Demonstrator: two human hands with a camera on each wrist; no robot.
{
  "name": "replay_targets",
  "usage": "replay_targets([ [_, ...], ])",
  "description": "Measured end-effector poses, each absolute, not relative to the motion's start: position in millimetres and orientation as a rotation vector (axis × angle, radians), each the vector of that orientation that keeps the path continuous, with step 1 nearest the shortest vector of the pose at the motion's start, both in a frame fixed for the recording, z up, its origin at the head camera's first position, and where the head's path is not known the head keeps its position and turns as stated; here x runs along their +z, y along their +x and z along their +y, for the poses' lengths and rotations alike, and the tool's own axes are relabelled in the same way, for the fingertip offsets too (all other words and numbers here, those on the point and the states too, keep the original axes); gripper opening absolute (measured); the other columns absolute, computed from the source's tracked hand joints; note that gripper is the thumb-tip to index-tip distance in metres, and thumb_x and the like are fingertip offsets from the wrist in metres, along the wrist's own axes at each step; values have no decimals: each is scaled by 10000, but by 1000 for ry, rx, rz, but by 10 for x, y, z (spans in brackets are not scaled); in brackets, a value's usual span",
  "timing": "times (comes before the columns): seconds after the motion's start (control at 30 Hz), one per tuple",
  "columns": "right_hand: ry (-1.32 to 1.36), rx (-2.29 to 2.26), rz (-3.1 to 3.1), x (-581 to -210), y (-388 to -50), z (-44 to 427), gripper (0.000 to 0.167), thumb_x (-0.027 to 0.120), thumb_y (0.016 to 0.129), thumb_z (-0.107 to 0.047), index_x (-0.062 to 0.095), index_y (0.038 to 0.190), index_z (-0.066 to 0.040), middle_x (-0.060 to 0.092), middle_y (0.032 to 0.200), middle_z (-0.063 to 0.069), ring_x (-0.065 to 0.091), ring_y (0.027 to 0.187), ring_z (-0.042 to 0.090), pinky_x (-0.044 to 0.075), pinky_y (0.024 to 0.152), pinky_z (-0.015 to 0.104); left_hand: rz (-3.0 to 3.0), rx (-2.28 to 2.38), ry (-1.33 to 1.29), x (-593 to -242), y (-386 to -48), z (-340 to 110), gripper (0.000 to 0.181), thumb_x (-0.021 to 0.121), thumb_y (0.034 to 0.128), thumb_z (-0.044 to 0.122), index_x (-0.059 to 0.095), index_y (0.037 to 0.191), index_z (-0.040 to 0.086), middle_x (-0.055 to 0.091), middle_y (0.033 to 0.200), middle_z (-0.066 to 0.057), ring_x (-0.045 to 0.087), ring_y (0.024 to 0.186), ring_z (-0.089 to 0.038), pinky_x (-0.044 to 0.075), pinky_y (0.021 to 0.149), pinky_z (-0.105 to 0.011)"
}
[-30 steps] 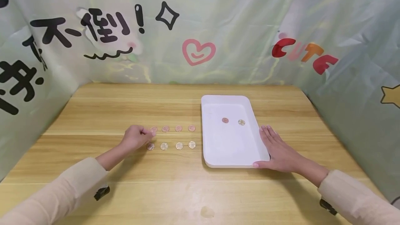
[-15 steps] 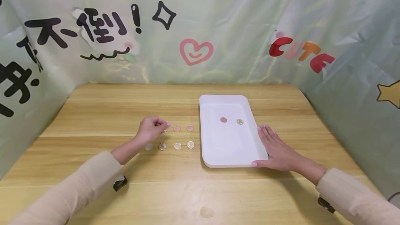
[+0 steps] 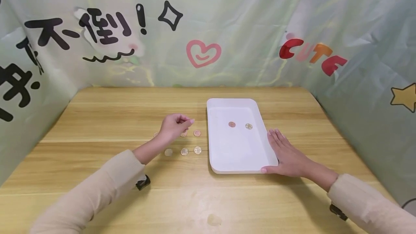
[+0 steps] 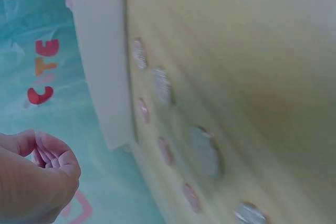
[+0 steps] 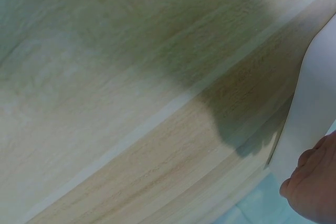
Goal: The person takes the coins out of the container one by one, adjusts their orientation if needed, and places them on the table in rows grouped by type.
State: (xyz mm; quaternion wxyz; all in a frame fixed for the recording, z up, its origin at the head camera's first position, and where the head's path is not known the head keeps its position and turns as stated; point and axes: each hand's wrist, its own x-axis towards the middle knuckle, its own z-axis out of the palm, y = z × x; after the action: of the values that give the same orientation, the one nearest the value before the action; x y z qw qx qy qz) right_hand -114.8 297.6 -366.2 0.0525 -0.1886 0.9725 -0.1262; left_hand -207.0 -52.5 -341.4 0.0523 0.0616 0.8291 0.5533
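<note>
Two coins, one copper-coloured (image 3: 232, 124) and one pale (image 3: 248, 126), lie flat and apart inside the white tray (image 3: 240, 154); more rest on the tabletop (image 3: 175, 187) to its left, in a copper-coloured row (image 3: 197, 133) and, nearer the person, a pale row (image 3: 197, 150). The coins look light, stiff and hard to break, though probably slippery and thin enough to be awkward to lift; the edge is the place to pinch. Round and lying flat, none has a long axis, but both rows run left to right towards the tray, whose own long axis points away from the person. The left hand (image 3: 175, 125) hovers over the copper-coloured row, thumb and fingertips pressed together; whether a coin is between them I cannot tell. The right hand (image 3: 287, 156) is spread against the tray's right side, thumb at the near rim.
</note>
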Motion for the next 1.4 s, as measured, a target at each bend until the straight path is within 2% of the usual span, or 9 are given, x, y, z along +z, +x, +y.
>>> replay_targets([
  [0.1, -569, -378, 2957, -3666, -1146, 2978, 1135, 640, 737, -611, 127, 1417, 139, 107, 1494, 332, 59, 1397, 453, -32, 1178, 363, 2493, 1695, 169, -3363, -2093, -412, 214, 659, 861, 204, 650, 917, -2, 603, 731, -39, 522, 614, -83, 432, 509, -190],
  [0.23, -570, -378, 2957, -3660, -1142, 2978, 1136, 640, 737, -612, 127, 1418, 138, 107, 1495, 330, 65, 1395, 456, -37, 1178, 354, 2456, 1745, 163, -3309, -2118, -276, 201, 657, 862, 202, 652, 907, 6, 598, 716, -14, 538, 632, -108, 404, 514, -174],
  [0.33, -575, -380, 2958, -3655, -1145, 2976, 1134, 640, 738, -610, 126, 1418, 138, 106, 1496, 329, 69, 1394, 458, -53, 1175, 331, 2426, 1817, 182, -3281, -2143, -188, 175, 655, 860, 172, 653, 875, -3, 577, 666, 19, 531, 616, -108, 418, 545, -180],
  [0.47, -577, -388, 2954, -3648, -1146, 2975, 1134, 642, 739, -607, 122, 1419, 137, 102, 1497, 328, 68, 1394, 457, -63, 1172, 320, 2389, 1895, 188, -3255, -2195, -70, 137, 656, 855, 155, 657, 835, 19, 582, 664, -6, 514, 599, -104, 433, 556, -197],
  [0.63, -577, -394, 2953, -3646, -1145, 2976, 1132, 641, 741, -605, 119, 1421, 133, 101, 1499, 325, 66, 1396, 455, -70, 1170, 312, 2338, 1955, 196, -3185, -2242, 86, 155, 662, 855, 164, 663, 878, 10, 617, 745, -57, 563, 652, -136, 504, 632, -227],
  [0.77, -581, -388, 2961, -3652, -1147, 2980, 1129, 642, 742, -603, 122, 1421, 134, 105, 1498, 326, 69, 1396, 454, -88, 1163, 282, 2273, 2018, 194, -3104, -2273, 238, 174, 663, 856, 152, 655, 909, -13, 593, 723, 6, 571, 656, -113, 531, 665, -219],
  [1.03, -584, -376, 2964, -3660, -1144, 2986, 1128, 638, 742, -609, 127, 1420, 134, 105, 1500, 322, 70, 1397, 452, -90, 1161, 272, 2175, 2126, 271, -2928, -2285, 598, 197, 668, 854, 160, 661, 929, -21, 560, 702, 23, 534, 628, -73, 510, 642, -180],
  [1.23, -576, -382, 2964, -3670, -1137, 2986, 1126, 639, 741, -610, 131, 1422, 129, 108, 1504, 314, 70, 1397, 450, -64, 1171, 304, 2201, 2142, 351, -2947, -2313, 901, 187, 688, 835, 162, 672, 898, -13, 560, 663, 43, 530, 567, -32, 487, 581, -151],
  [1.4, -576, -392, 2964, -3681, -1141, 2983, 1123, 635, 745, -610, 125, 1425, 124, 105, 1505, 311, 60, 1402, 442, -59, 1172, 304, 2263, 2120, 452, -3044, -2364, 1129, 177, 680, 843, 165, 674, 894, -4, 614, 709, -30, 557, 605, -62, 449, 549, -130],
])
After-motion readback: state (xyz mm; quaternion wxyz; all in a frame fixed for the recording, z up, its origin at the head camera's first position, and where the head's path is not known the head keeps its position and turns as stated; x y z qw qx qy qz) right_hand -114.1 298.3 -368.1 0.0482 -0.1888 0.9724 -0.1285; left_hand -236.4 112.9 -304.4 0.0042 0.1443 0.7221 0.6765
